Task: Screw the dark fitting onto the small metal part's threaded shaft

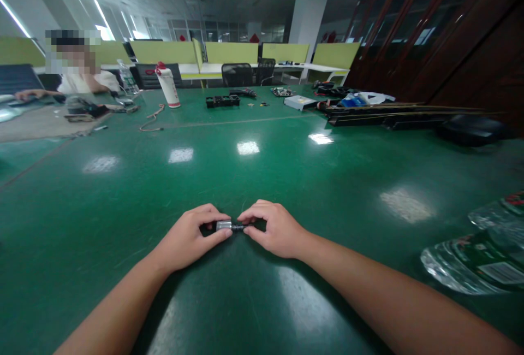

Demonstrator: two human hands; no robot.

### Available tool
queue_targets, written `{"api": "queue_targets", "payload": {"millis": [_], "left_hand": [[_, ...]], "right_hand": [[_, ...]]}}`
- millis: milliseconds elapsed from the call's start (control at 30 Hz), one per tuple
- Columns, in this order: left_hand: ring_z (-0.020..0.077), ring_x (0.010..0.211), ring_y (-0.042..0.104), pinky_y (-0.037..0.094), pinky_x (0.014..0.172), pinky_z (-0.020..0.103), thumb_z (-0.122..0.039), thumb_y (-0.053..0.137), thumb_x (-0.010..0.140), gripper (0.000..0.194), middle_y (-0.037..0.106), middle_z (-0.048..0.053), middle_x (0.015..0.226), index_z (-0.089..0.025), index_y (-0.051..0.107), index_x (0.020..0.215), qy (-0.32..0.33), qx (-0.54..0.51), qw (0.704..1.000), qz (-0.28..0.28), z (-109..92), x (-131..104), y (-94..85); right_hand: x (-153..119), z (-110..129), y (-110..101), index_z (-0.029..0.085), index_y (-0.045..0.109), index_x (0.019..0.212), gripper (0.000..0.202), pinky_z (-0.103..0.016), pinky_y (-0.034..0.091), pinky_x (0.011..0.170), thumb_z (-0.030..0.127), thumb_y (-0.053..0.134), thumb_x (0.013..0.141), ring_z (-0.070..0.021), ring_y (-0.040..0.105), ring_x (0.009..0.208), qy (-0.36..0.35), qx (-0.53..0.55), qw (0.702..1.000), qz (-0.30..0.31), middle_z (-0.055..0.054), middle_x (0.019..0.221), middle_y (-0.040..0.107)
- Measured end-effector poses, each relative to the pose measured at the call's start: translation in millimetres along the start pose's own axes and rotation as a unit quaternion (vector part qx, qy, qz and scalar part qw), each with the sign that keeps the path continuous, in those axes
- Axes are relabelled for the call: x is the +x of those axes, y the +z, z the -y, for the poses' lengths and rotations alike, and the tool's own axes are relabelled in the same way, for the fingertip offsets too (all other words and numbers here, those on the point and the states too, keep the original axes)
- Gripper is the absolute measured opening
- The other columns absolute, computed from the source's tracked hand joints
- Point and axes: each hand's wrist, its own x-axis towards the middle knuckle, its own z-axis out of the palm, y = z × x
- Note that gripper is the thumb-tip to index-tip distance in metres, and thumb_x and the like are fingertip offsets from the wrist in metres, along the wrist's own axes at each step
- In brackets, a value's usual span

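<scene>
Over the near middle of the green table, my left hand [190, 238] pinches a small silver metal cylinder [224, 225] between thumb and fingers. A thin black ribbed end [237, 228] sticks out of the cylinder to the right. My right hand [275, 228] is closed around the tip of that black end, thumb and index finger close together on it. The piece lies roughly level, and its exact kind is too small to make out. My fingers hide parts of both its ends.
Clear plastic bottles [483, 262] lie at the right on the green table [254, 180]. Farther back are a white bottle [168, 87], a cord [152, 119], a black part [222, 101], a white box [300, 102] and long dark strips [368, 117]. A person [88, 79] sits at the far left.
</scene>
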Motion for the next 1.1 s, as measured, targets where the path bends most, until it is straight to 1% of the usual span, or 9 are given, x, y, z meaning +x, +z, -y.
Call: {"api": "queue_targets", "payload": {"millis": [267,400,633,833,1100], "left_hand": [[0.0167,0.079,0.061,0.046,0.070,0.026,-0.042,0.062,0.089,0.027,0.067,0.003,0.087,-0.024,0.076,0.103,-0.015,-0.008,1.000,0.001,-0.5,-0.6,-0.6],[0.0167,0.077,0.061,0.046,0.069,0.026,-0.041,0.062,0.088,0.026,0.067,0.003,0.086,-0.024,0.076,0.102,-0.013,-0.010,1.000,0.000,-0.2,-0.9,-0.8],[0.0172,0.078,0.062,0.046,0.071,0.026,-0.040,0.068,0.084,0.026,0.067,0.003,0.086,-0.024,0.076,0.103,-0.013,-0.009,1.000,0.001,1.7,-0.1,0.4],[0.0176,0.079,0.062,0.046,0.072,0.027,-0.040,0.070,0.082,0.027,0.067,0.003,0.087,-0.024,0.076,0.103,-0.021,-0.007,1.000,0.008,2.0,0.4,0.7],[0.0180,0.081,0.062,0.046,0.074,0.028,-0.041,0.068,0.084,0.027,0.067,0.003,0.089,-0.024,0.076,0.105,-0.020,-0.002,1.000,0.012,3.8,-0.6,1.3]], "right_hand": [[0.3,-0.4,0.8,0.019,0.072,0.094,0.020,-0.030,0.047,0.077,0.009,0.068,0.078,-0.0157,0.061,0.080,0.002,-0.007,1.000,0.006,-0.002,0.085,0.071],[0.9,-0.6,1.8,0.020,0.071,0.094,0.019,-0.030,0.046,0.078,0.010,0.068,0.078,-0.0155,0.062,0.080,0.003,-0.014,1.000,0.013,-0.002,0.086,0.071],[-0.2,-0.7,1.2,0.021,0.072,0.094,0.018,-0.031,0.044,0.079,0.013,0.069,0.078,-0.0159,0.062,0.080,0.002,-0.024,1.000,0.017,-0.001,0.085,0.071],[-0.9,-1.8,1.5,0.020,0.072,0.095,0.018,-0.031,0.044,0.079,0.014,0.070,0.079,-0.0161,0.062,0.082,-0.004,-0.025,0.999,0.020,-0.002,0.086,0.072],[-1.4,-2.2,0.4,0.020,0.072,0.098,0.019,-0.031,0.043,0.080,0.016,0.072,0.079,-0.0168,0.062,0.084,-0.006,-0.036,0.999,0.027,-0.002,0.089,0.072]]}}
